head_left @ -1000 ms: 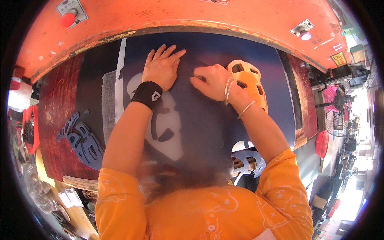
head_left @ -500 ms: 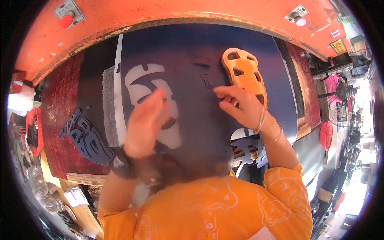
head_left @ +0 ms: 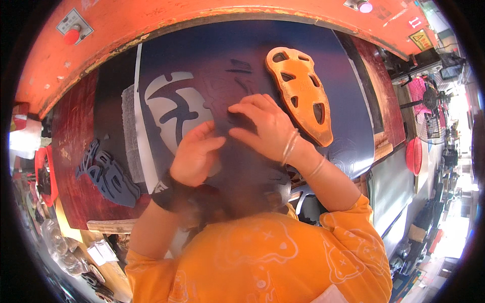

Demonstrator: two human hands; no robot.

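My left hand (head_left: 197, 154) hovers by the lower right part of a pale cut-out opening (head_left: 159, 108) in a dark blue sheet (head_left: 212, 55). Its thumb and fingers are apart, with nothing visible in them. My right hand (head_left: 265, 126) reaches over the sheet's middle, fingers bent and thumb apart, beside a faint cut outline (head_left: 217, 81); whether the fingertips touch the sheet I cannot tell. To the right of that hand lies an orange cutting die (head_left: 298, 88) with several holes. Dark strips lie in the pale opening.
An orange machine beam (head_left: 166, 12) spans the back, with a red button (head_left: 71, 36) at left. Cut blue-grey pieces (head_left: 113, 182) lie stacked on the dark red board (head_left: 70, 156) at left. A fan (head_left: 429, 103) and a red basket (head_left: 414, 156) stand at right.
My right hand has moved left, away from the die's edge, toward the sheet's middle. My left hand has come off the pale opening, which shows more fully. The view has shifted a little.
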